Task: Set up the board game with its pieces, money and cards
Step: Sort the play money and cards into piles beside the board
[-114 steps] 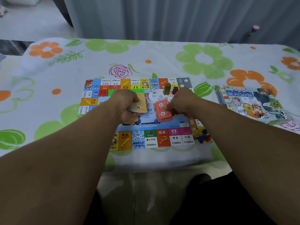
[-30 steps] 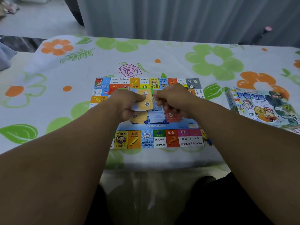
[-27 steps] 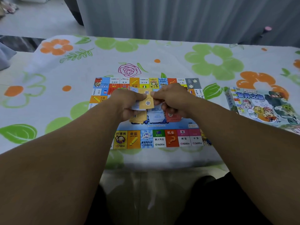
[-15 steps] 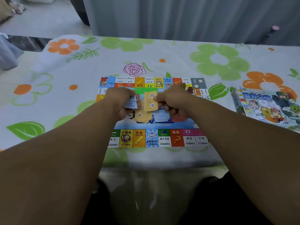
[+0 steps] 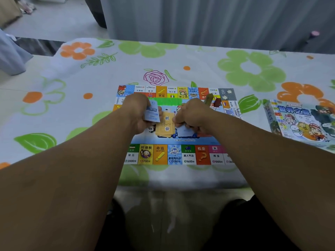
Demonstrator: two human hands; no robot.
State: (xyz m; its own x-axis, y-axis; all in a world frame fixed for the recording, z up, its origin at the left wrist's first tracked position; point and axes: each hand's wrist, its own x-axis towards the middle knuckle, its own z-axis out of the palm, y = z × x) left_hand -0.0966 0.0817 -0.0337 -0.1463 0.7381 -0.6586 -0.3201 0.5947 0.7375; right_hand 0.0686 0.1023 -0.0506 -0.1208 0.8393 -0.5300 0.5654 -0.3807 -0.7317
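Sorting of cards over the game board [image 5: 174,154] is judged the step in hand. Blue cards [image 5: 152,113] are gripped in the left hand [image 5: 137,109], fingers curled round them. 1 yellow card [image 5: 167,118] appears pinched at its right edge by the right hand [image 5: 192,115], touching the yellow pile [image 5: 164,131] at the board's centre. Card and pile are laid lengthwise, away from the person, between the 2 hands, the right nearer. The game box [image 5: 299,124] is placed well apart, rightward.
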